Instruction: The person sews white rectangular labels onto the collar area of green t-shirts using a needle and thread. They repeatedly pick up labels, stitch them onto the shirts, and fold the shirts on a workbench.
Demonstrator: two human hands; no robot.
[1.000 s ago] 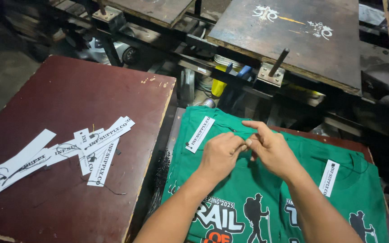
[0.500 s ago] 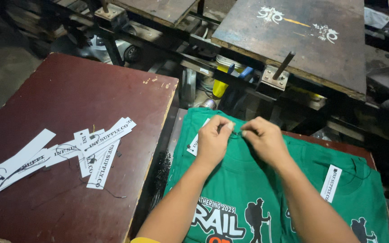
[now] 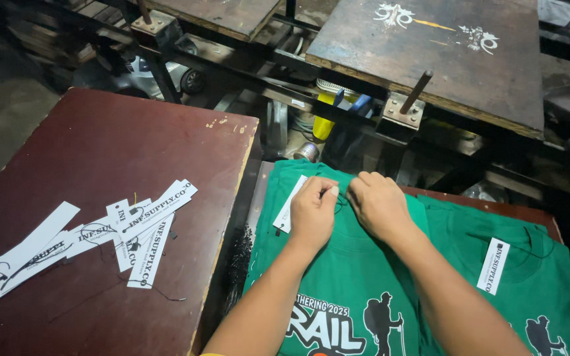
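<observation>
A green printed T-shirt (image 3: pixel 351 277) lies flat on a stack in front of me, its white and black print toward me. My left hand (image 3: pixel 313 212) and my right hand (image 3: pixel 377 203) meet at its collar, fingers pinched closed on the fabric and a thin string there. A white paper hang tag (image 3: pixel 289 204) lies on the shirt just under my left hand. Whether the string joins that tag I cannot tell. A second green shirt (image 3: pixel 529 290) to the right carries its own white tag (image 3: pixel 493 266).
A dark red board (image 3: pixel 100 145) at left holds several loose white tags (image 3: pixel 146 231) with strings. Behind stand dark printing platens (image 3: pixel 430 59), a metal frame and a yellow container (image 3: pixel 324 125). The floor at far left is dim.
Both hands slid up the shirt from its chest to the collar and closed in together. The view shifted slightly; the tags on the board stayed put.
</observation>
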